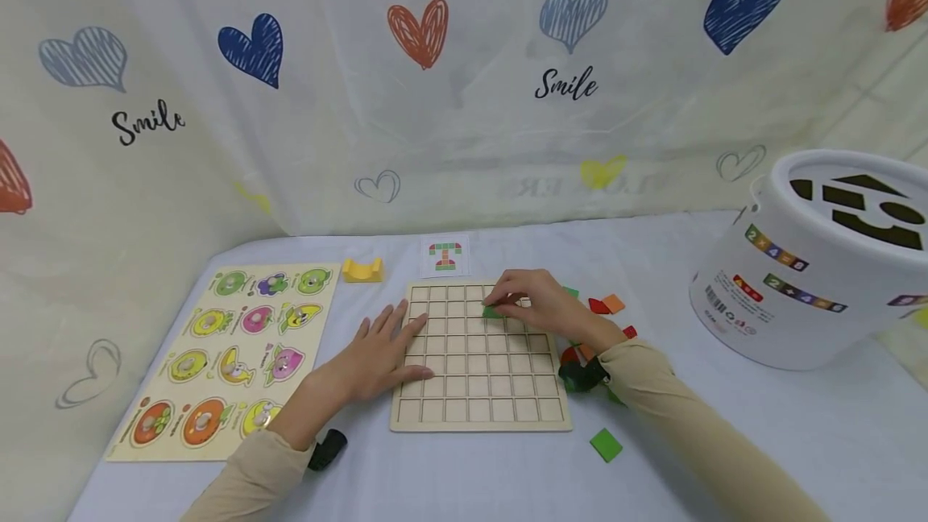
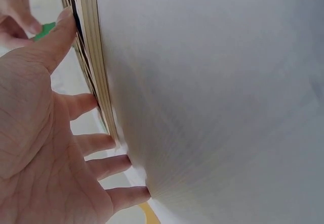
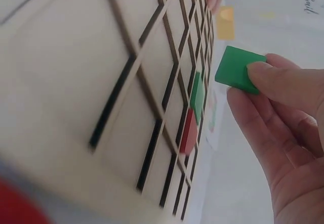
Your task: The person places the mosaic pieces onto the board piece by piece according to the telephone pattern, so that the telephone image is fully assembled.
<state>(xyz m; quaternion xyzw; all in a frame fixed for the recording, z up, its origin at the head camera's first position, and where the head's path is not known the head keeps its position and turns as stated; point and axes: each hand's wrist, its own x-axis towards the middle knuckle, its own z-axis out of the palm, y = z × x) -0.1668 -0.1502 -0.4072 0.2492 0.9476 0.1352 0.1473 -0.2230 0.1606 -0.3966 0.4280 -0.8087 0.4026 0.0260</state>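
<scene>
Well, the right hand [image 1: 536, 300] pinches a green tile [image 3: 238, 67] over the gridded board's [image 1: 478, 389] far rows (the left hand [image 1: 377, 354] lies spread on its left edge); best square tile to cell before releasing.

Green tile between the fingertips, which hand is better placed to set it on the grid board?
The right hand, I'd say: it pinches the green tile above the grid board. The left hand lies at the board's left edge, holding no tile.
</scene>
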